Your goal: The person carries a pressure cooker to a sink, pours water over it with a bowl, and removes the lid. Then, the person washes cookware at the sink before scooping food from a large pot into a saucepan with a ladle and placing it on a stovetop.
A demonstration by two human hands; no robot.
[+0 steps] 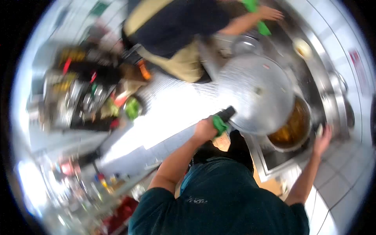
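Observation:
My left hand (205,129) is closed around a green cloth (220,125). A black, handle-like piece (227,113) juts out from the cloth toward a large, round, dented metal lid (256,78). Whether that piece joins the lid cannot be made out. The lid covers part of a big metal pot (308,131) holding brown liquid (290,131). To the right of the pot, my right hand (322,143) has its fingers closed about something small and pale (319,130), too blurred to name.
Across the stove (268,168), a co-worker in dark clothing and a tan apron (176,64) reaches out a hand (270,13) beside another green cloth (263,28). A smaller metal pot (246,46) stands near them. Blurred shelves and vegetables (132,108) lie to the left.

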